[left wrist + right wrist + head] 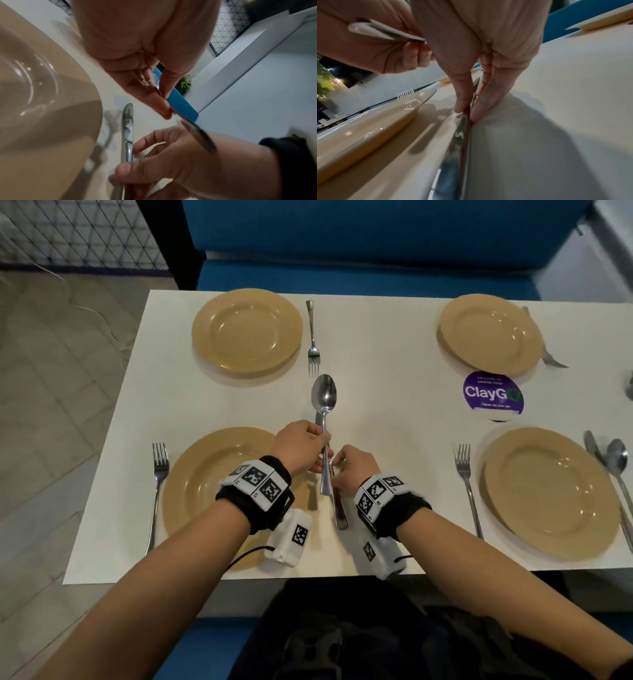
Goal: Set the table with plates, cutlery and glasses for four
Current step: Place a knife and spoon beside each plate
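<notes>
**Spoon and knife at the near-left place**

The left hand [301, 445] pinches a spoon [324, 419] by its handle, bowl pointing to 12 o'clock, lifted above the white table [394, 405]. The right hand [354, 469] pinches a knife [339, 508] lying on the table (thumb and fingers either side of it), at 3 o'clock of the near-left plate [205, 491]. A fork [157, 484] lies at that plate's 9 o'clock.

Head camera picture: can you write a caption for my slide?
Left hand holds a spoon while right hand lays a knife beside the near-left plate.
</notes>
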### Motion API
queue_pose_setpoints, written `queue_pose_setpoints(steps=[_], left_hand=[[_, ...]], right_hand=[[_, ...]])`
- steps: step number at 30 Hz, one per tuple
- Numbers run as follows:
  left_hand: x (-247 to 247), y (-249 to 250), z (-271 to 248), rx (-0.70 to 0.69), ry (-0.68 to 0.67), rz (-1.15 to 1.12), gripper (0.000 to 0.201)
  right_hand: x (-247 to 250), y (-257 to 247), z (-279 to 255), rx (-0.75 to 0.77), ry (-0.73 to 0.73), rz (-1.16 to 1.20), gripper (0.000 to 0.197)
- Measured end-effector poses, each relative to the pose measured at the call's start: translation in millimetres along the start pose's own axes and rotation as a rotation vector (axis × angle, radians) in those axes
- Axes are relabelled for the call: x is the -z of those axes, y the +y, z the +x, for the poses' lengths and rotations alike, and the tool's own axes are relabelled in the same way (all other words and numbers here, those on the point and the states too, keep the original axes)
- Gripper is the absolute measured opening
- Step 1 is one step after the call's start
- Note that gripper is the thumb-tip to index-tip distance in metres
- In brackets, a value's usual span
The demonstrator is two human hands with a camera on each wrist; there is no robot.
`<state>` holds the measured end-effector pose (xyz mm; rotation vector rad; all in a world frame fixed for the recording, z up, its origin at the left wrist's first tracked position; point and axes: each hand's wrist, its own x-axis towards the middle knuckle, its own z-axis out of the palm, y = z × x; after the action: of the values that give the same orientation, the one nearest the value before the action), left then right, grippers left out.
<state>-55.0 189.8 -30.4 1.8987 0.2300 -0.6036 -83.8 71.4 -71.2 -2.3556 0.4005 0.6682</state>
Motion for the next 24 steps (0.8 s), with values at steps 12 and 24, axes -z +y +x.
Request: queue_pose_setpoints(steps=[12, 24], left_hand=[[-23.5, 0.5, -8.5, -0.030, 0.001, 0.025, 0.009], [-57.6, -29.0, -12.8, 0.029, 0.090, 0.716, 0.045]], right_hand=[[54.5, -13.9, 0.9, 0.012, -0.007, 0.566, 0.015], [36.0, 38.5, 4.5, -0.170, 0.085, 0.414, 0.022]])
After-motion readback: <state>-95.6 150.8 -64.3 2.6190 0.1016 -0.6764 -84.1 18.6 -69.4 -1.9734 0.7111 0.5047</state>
